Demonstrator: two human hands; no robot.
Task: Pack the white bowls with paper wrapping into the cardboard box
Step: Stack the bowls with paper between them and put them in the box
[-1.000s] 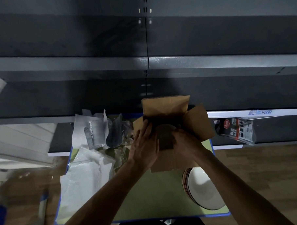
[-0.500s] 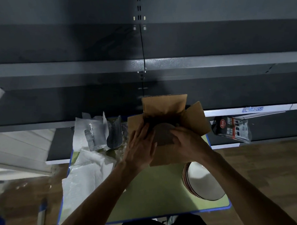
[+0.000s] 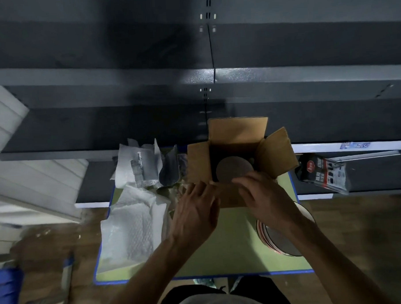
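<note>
A: Where are the bowls (image 3: 279, 242) sitting?

B: They are standing stacked on the table (image 3: 233, 242) at its near right corner, just under the right forearm. They are unwrapped and outside the box (image 3: 273, 153), which is standing open at the far edge with its flaps spread.

A: Is anything lying inside it?

B: A round, dull disc (image 3: 233, 170) is lying in the bottom. I am taking it for a wrapped bowl, but I cannot tell.

A: What are the hands doing?

B: The left hand (image 3: 195, 211) is reaching with its fingers straight and apart, the tips touching the near flap (image 3: 229, 194). The right hand (image 3: 263, 195) is hovering over the same edge with its fingers loosely bent. I cannot tell whether it is pinching the flap or holding nothing.

A: And the paper (image 3: 133, 223)?

B: It is lying in a loose heap on the left of the table, well apart from the bowls.

A: How are you expecting a bowl to handle?

B: I am judging it stiff, smooth, fairly heavy and brittle at the rim. I would be lifting only the top one, thumb on the rim and fingers underneath. After wrapping it in the soft, light paper, I would be lowering it flat into the box, never dropping it.
</note>
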